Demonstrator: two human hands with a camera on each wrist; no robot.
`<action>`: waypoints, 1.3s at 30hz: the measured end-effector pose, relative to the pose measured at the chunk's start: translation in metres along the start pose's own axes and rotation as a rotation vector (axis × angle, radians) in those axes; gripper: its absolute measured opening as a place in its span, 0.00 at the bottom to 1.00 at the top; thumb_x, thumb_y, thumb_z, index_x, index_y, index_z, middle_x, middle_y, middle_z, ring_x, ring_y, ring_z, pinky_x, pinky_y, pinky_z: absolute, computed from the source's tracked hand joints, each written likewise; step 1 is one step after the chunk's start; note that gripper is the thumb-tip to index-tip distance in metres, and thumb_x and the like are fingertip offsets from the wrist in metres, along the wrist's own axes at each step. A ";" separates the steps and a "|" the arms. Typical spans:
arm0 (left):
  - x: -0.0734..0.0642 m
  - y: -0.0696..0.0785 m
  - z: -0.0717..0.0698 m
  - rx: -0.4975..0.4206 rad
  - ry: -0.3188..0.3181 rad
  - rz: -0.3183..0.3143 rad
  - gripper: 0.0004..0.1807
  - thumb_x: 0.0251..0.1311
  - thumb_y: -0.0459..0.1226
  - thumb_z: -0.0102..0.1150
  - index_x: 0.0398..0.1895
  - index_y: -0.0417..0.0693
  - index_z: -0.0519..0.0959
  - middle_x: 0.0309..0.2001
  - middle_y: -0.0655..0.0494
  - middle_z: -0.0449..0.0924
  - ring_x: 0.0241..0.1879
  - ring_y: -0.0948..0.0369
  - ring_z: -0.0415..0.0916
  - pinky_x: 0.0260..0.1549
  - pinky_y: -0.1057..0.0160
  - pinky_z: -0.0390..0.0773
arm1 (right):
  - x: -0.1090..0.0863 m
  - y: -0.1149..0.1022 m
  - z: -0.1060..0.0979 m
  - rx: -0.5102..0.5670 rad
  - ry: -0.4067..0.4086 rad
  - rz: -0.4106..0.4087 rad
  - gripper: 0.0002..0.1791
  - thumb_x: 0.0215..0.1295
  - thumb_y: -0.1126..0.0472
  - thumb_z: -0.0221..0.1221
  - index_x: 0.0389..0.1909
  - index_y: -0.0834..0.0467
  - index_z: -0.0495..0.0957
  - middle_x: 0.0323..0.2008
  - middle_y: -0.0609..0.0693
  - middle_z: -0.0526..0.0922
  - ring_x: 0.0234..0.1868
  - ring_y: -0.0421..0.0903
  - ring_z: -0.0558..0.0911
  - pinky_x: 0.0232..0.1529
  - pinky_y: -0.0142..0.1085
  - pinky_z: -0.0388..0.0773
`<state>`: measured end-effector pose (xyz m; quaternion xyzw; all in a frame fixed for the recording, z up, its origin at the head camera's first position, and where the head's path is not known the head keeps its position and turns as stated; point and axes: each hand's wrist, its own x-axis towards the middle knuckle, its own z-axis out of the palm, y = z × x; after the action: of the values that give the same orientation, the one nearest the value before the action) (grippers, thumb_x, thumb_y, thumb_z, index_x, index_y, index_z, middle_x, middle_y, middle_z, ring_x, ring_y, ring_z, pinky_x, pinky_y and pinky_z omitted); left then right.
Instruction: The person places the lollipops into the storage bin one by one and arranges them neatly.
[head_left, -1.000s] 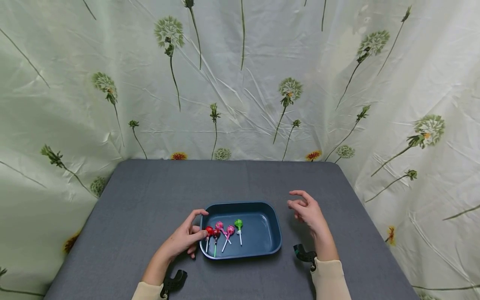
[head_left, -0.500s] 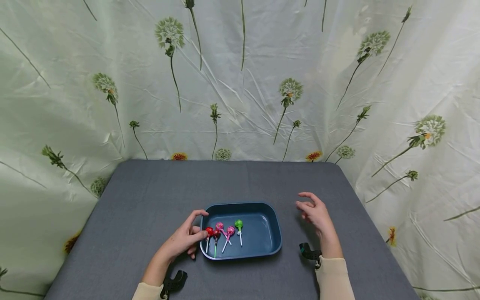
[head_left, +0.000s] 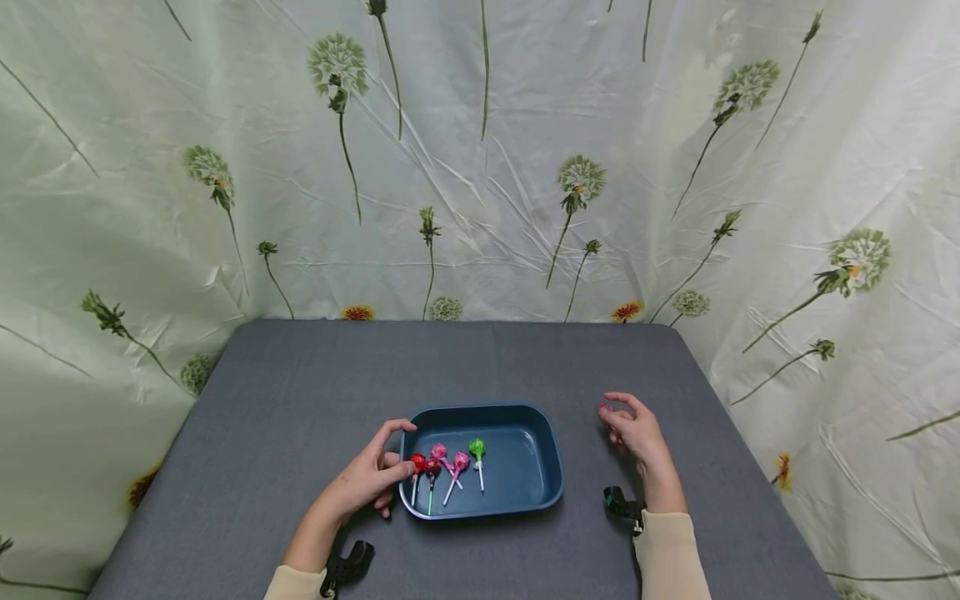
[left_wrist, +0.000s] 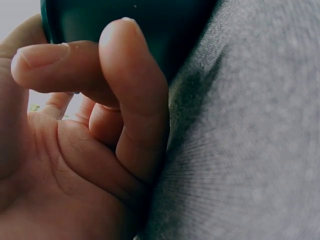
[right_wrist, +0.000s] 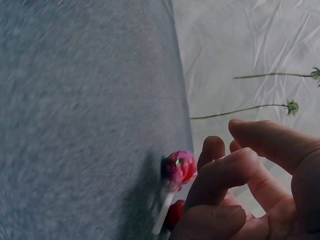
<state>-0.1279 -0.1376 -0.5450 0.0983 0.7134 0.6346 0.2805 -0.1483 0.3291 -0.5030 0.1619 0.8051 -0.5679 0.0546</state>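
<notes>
My left hand (head_left: 366,475) rests at the left end of a blue tray (head_left: 525,508), one fingertip on the far rim and another finger over the near-left side. The left wrist view shows bent fingers (left_wrist: 135,85) against the tray's dark wall. Inside the tray lie a green lollipop (head_left: 477,450), pink lollipops (head_left: 461,460) and red lollipops (head_left: 417,462). Right of the tray, my right hand (head_left: 633,429) has loosely bent fingers, thumb and forefinger apart. Beside those fingers is a pink-and-red lollipop (right_wrist: 179,167) with a white stick; a red lollipop (right_wrist: 175,215) is partly hidden behind them.
A grey cloth covers the table (head_left: 337,375). Behind it hangs a pale curtain (head_left: 480,167) printed with dandelions. Black wrist mounts (head_left: 348,562) sit on both wrists, below pale sleeves.
My right hand has shifted right and slightly nearer, away from the tray. A bit of a pink-red lollipop now shows by its fingertips. The left hand and tray stay put.
</notes>
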 end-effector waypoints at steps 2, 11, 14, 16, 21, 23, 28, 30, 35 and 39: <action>0.000 0.000 0.000 0.002 0.000 0.000 0.36 0.74 0.42 0.62 0.77 0.58 0.53 0.24 0.56 0.74 0.15 0.61 0.69 0.18 0.66 0.78 | 0.001 0.003 0.000 -0.001 0.003 0.008 0.27 0.76 0.61 0.61 0.72 0.60 0.69 0.24 0.40 0.80 0.19 0.37 0.72 0.22 0.32 0.67; 0.000 0.000 0.000 0.013 0.002 0.006 0.36 0.74 0.42 0.62 0.77 0.58 0.54 0.24 0.56 0.73 0.15 0.61 0.69 0.19 0.66 0.78 | 0.005 0.010 -0.003 -0.030 0.022 0.029 0.28 0.74 0.64 0.60 0.73 0.61 0.69 0.27 0.40 0.82 0.20 0.36 0.73 0.21 0.32 0.67; 0.000 0.000 0.000 0.016 0.010 0.002 0.36 0.74 0.42 0.63 0.76 0.59 0.54 0.24 0.57 0.73 0.15 0.61 0.70 0.19 0.66 0.79 | 0.006 0.010 -0.002 -0.041 0.028 0.025 0.27 0.75 0.64 0.60 0.73 0.60 0.70 0.28 0.41 0.82 0.20 0.36 0.74 0.21 0.32 0.67; 0.000 0.000 0.001 0.018 0.017 -0.003 0.36 0.74 0.42 0.63 0.76 0.60 0.54 0.23 0.57 0.73 0.15 0.61 0.70 0.19 0.66 0.79 | 0.007 0.010 -0.002 -0.045 0.033 0.028 0.27 0.75 0.64 0.60 0.73 0.61 0.70 0.28 0.42 0.82 0.20 0.37 0.74 0.21 0.32 0.67; 0.001 0.000 0.001 0.017 0.019 -0.009 0.36 0.74 0.42 0.63 0.76 0.61 0.54 0.23 0.58 0.73 0.15 0.62 0.70 0.19 0.66 0.79 | 0.012 0.012 -0.002 -0.055 0.042 0.036 0.28 0.75 0.64 0.61 0.73 0.61 0.70 0.27 0.41 0.81 0.19 0.37 0.73 0.20 0.32 0.67; 0.001 0.000 0.001 0.015 0.016 -0.007 0.36 0.74 0.42 0.63 0.76 0.60 0.54 0.24 0.58 0.73 0.15 0.62 0.69 0.19 0.66 0.79 | 0.014 0.012 -0.002 -0.066 0.047 0.039 0.28 0.74 0.64 0.61 0.73 0.61 0.71 0.26 0.41 0.79 0.19 0.37 0.73 0.20 0.32 0.66; -0.001 0.002 -0.002 0.020 0.012 -0.004 0.35 0.75 0.41 0.62 0.76 0.59 0.54 0.24 0.57 0.73 0.15 0.61 0.69 0.19 0.65 0.79 | 0.018 0.011 0.003 -0.088 0.058 0.030 0.28 0.73 0.65 0.61 0.72 0.63 0.72 0.23 0.40 0.75 0.19 0.39 0.69 0.21 0.34 0.65; -0.003 0.003 -0.004 0.021 0.015 -0.002 0.35 0.75 0.41 0.62 0.76 0.59 0.54 0.24 0.56 0.73 0.14 0.61 0.68 0.19 0.65 0.80 | 0.019 0.011 0.005 -0.088 0.053 0.027 0.27 0.74 0.65 0.61 0.72 0.64 0.72 0.23 0.40 0.74 0.20 0.39 0.68 0.21 0.34 0.64; -0.003 0.003 -0.005 0.032 0.015 0.018 0.35 0.74 0.40 0.62 0.76 0.58 0.55 0.23 0.56 0.71 0.14 0.62 0.68 0.18 0.64 0.80 | 0.020 0.010 0.007 -0.089 0.049 0.029 0.26 0.74 0.64 0.61 0.70 0.66 0.73 0.22 0.41 0.71 0.19 0.38 0.65 0.21 0.32 0.62; 0.003 0.000 0.003 0.029 0.009 0.034 0.34 0.74 0.40 0.62 0.76 0.59 0.55 0.23 0.56 0.71 0.14 0.62 0.68 0.19 0.63 0.81 | 0.020 0.012 -0.002 -0.104 0.060 0.025 0.24 0.74 0.64 0.61 0.66 0.69 0.76 0.22 0.41 0.71 0.17 0.37 0.65 0.19 0.32 0.62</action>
<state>-0.1286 -0.1331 -0.5454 0.1115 0.7221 0.6292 0.2650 -0.1630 0.3387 -0.5184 0.1859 0.8327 -0.5195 0.0461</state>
